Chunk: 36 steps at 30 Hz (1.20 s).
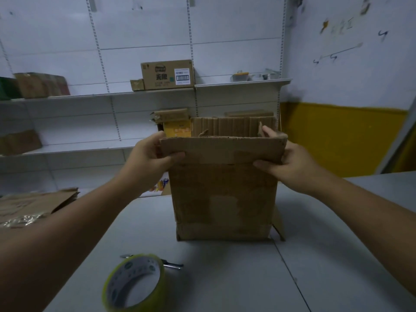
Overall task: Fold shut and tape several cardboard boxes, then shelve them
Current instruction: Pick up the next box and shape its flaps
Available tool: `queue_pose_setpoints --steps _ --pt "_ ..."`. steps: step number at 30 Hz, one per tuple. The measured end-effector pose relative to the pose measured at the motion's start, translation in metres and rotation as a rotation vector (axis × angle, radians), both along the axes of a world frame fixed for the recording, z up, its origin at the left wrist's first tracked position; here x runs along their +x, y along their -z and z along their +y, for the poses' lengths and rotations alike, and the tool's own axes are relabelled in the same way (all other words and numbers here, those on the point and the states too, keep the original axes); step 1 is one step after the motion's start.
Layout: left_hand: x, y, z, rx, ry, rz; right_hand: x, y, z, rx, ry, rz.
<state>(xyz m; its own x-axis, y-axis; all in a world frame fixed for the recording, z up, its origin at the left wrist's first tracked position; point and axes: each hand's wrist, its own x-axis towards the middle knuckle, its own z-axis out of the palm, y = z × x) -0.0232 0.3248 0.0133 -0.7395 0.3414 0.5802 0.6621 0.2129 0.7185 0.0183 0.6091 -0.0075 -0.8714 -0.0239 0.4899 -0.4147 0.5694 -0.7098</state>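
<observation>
A tall brown cardboard box (pixel 224 199) stands upright on the grey table (pixel 326 255), its top open. The near top flap (pixel 222 149) stands up, and the far flap rises behind it. My left hand (pixel 149 157) pinches the left end of the near flap, thumb in front. My right hand (pixel 290 161) grips its right end, with fingers reaching over the edge into the box. A roll of clear tape (pixel 135 284) with a yellowish rim stands on edge near me on the table.
A small metal tool (pixel 171 264) lies behind the tape roll. Flattened cardboard (pixel 33 206) sits at the table's left. White shelving (pixel 135 93) behind holds a printed carton (pixel 167 74) and other boxes. A yellow-banded wall (pixel 342 136) is at right.
</observation>
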Motion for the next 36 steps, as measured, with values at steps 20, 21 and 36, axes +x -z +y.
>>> queue_pose_setpoints --steps 20,21,36 --pt "-0.029 0.028 0.001 -0.096 -0.117 0.119 -0.012 0.038 -0.013 0.175 0.118 0.516" --pt "-0.032 0.029 0.001 -0.080 -0.129 0.139 -0.012 0.038 -0.014 0.193 0.122 0.540" --pt "-0.050 0.050 0.008 -0.191 -0.258 0.046 -0.045 0.054 0.003 0.267 0.096 0.385"
